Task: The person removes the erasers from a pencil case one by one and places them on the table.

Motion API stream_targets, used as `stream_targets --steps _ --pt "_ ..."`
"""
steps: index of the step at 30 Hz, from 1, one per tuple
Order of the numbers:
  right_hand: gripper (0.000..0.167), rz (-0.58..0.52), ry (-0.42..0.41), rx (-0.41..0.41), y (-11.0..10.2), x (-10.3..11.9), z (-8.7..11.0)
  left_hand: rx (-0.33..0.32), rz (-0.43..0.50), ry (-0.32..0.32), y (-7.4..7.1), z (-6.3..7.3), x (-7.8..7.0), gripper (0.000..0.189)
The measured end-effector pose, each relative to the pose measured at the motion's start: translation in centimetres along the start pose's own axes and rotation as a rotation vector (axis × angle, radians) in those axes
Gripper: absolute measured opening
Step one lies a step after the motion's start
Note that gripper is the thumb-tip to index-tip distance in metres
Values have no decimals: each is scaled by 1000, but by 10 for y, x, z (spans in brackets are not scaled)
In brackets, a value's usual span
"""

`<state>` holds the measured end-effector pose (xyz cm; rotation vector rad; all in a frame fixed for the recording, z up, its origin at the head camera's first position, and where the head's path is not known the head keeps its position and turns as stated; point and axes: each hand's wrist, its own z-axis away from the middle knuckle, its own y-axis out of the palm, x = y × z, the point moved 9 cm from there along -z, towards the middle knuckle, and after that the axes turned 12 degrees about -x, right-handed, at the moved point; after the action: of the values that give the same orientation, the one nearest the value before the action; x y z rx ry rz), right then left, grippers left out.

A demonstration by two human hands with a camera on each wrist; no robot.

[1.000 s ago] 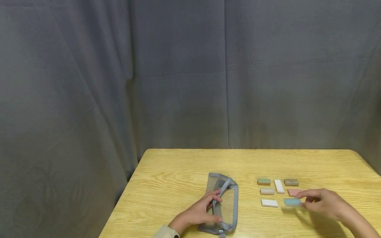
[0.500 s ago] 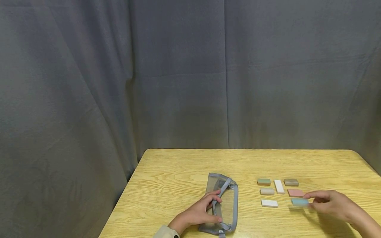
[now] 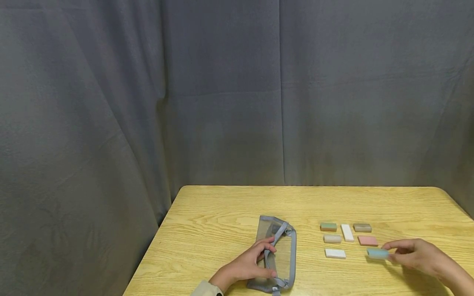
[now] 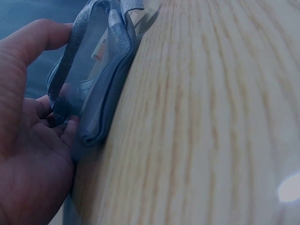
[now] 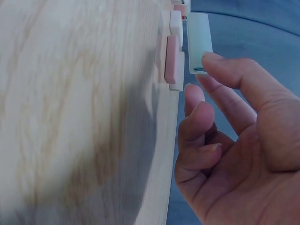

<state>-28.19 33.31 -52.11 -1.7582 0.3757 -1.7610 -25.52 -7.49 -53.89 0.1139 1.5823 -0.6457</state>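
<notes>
In the head view my left hand [image 3: 249,260] grips a grey see-through zip pouch [image 3: 291,259] on the table, fingers and thumb spread across its opening. The left wrist view shows the pouch's edging strap [image 4: 70,61] between thumb and fingers. Over the table at the right, my right hand [image 3: 418,255] pinches one end of a light blue eraser [image 3: 377,253] between thumb and index finger. Seen from the right wrist, that eraser [image 5: 200,42] is held lengthwise, a small dark print near the thumb. A pink eraser [image 3: 368,241] lies just beyond it.
Left of the held eraser lie more small blocks: a white one [image 3: 335,253], a beige one [image 3: 332,238], a green one [image 3: 328,227], another white one [image 3: 347,232] and a brown one [image 3: 362,227]. A grey curtain [image 3: 229,102] hangs behind the wooden table [image 3: 207,222].
My right hand has moved to the right with the light blue eraser, uncovering the pink one. My left hand and the pouch have stayed where they were.
</notes>
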Motion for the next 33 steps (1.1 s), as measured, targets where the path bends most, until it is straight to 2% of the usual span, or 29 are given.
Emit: stream_targets --steps 11,19,33 --pt "39 14 1 24 4 -4 0 1 4 -2 1 1 0 47" --pt "42 77 -1 39 6 -7 -6 -1 -4 -2 -1 0 -1 48" --pt "44 47 11 40 9 -11 -8 -1 -4 6 0 0 1 47"
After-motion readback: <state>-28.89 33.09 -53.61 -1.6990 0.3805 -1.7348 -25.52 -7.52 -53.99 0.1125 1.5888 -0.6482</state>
